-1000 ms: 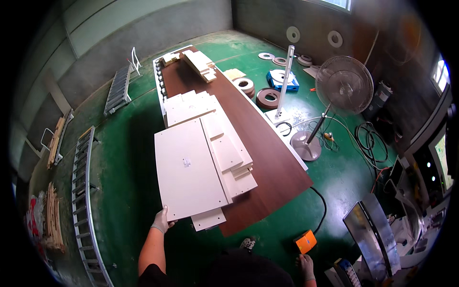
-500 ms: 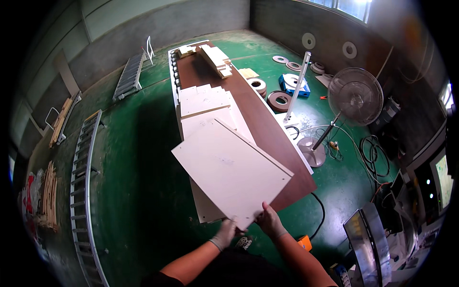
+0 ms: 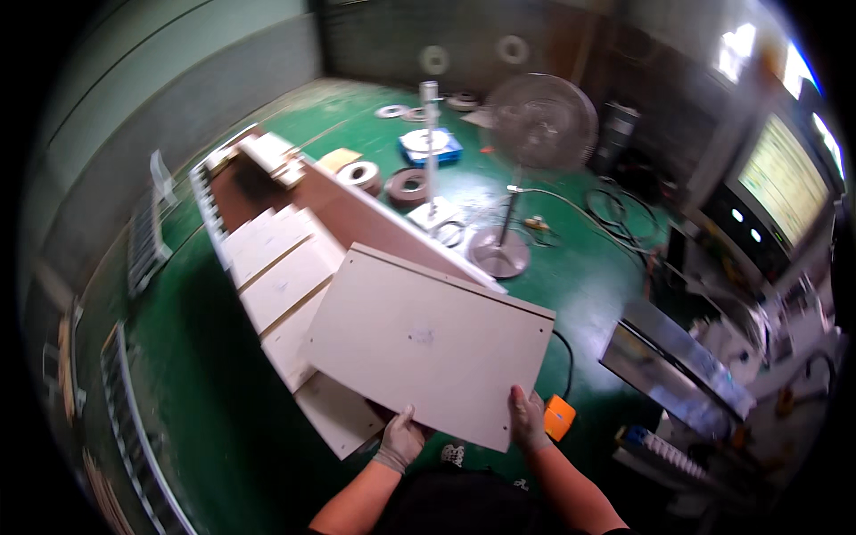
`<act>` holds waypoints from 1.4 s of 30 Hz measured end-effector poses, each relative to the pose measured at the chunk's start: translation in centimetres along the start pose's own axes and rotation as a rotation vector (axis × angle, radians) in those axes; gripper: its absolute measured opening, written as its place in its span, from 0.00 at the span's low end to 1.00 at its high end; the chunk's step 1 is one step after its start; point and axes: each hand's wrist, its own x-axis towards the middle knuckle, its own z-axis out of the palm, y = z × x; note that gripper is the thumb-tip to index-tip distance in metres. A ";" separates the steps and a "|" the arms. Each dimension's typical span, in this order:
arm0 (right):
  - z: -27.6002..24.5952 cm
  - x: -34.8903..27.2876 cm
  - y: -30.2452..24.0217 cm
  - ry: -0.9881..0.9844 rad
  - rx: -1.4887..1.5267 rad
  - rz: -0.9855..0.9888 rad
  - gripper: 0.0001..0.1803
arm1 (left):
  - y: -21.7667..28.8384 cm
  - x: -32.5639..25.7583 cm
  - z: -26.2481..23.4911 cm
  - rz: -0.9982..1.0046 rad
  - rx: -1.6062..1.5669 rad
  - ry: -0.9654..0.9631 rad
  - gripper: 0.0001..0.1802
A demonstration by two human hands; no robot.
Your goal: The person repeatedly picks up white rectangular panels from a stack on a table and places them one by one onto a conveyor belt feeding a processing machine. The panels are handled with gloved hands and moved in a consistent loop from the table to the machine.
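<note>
At the far left we saw metal racks (image 3: 143, 245) on the green floor (image 3: 205, 392), their lower part lost in the dark rim. Next came the long brown table (image 3: 357, 223), with pale boards (image 3: 276, 267) lying on it; its near end was hidden under the panel (image 3: 428, 343). We held this large pale panel above the table end, tilted, by its near edge. Our left hand (image 3: 401, 441), in a light glove, was pinching that edge, the fingers out of sight beneath. Our right hand (image 3: 528, 419) gripped the same edge, thumb on top. An orange thing (image 3: 559, 417) was half covered by this hand. Farther right stood a fan (image 3: 542, 120), blurred, and machines (image 3: 687, 357) hard to make out.
</note>
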 end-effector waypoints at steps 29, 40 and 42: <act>-13.3 -32.4 11.0 1.655 1.171 -0.035 0.26 | -32.5 5.0 23.6 -0.676 1.414 -1.296 0.14; -21.9 -31.8 12.2 1.658 1.525 -0.136 0.24 | -36.2 10.1 32.9 0.734 2.378 -1.494 0.56; -22.9 -32.9 14.0 1.724 1.502 -0.147 0.24 | -38.0 12.3 31.8 0.628 2.478 -1.469 0.64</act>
